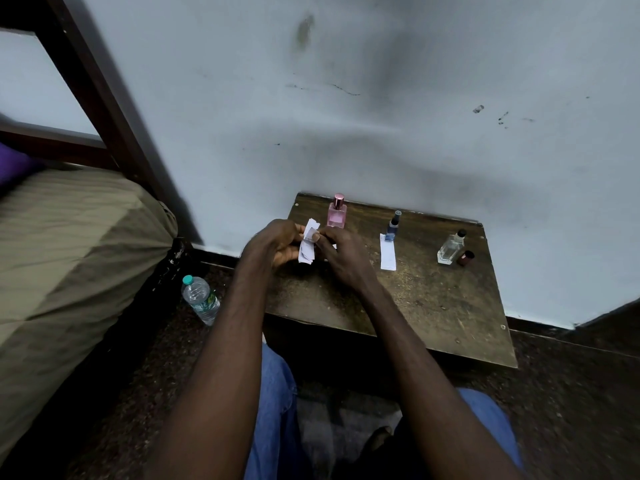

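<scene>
no readable text anywhere

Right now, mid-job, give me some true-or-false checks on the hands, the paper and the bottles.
1. The left hand and right hand both hold the paper slips. True.
2. The pink bottle stands capped on the table. True.
3. The brown cap sits beside the clear bottle. True.
4. The paper strip lies in front of the clear bottle. False: it lies in front of the blue bottle.
5. The water bottle is on the table. False: it is on the floor, left of it.
</scene>
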